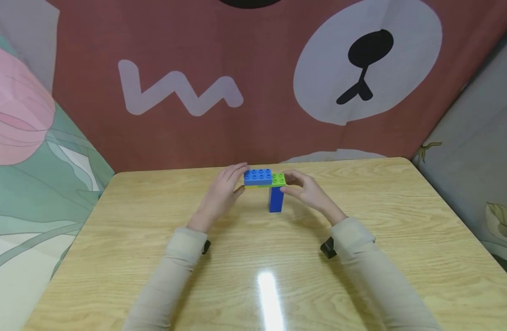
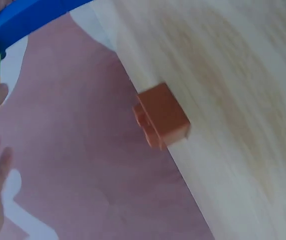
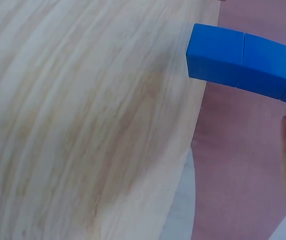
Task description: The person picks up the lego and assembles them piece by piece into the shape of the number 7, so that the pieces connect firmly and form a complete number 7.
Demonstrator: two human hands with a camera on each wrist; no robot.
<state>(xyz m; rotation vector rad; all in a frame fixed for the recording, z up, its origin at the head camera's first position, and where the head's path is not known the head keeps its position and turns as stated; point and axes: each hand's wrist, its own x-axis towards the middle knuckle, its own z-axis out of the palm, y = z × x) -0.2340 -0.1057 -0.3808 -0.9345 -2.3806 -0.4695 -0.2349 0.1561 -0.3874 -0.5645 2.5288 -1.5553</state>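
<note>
Several toy building bricks are joined into one structure in the head view. A blue brick [image 1: 258,177] with studs up forms its top left, beside a green brick [image 1: 279,179], with a strip of yellow brick [image 1: 251,186] below. Under the green end stands a column of stacked blue bricks [image 1: 276,199]; its seams show in the right wrist view. My left hand [image 1: 220,193] holds the structure's left end, fingers at the top and thumb lower. At the right end my right hand [image 1: 309,189] grips around the green brick, its thumb near the column's top.
A brown brick [image 2: 164,115] lies near the wooden table's [image 1: 154,276] back edge in the left wrist view. Behind the table hangs a printed cloth [image 1: 261,128]. Dark wrist devices [image 1: 328,248] sit below both sleeves.
</note>
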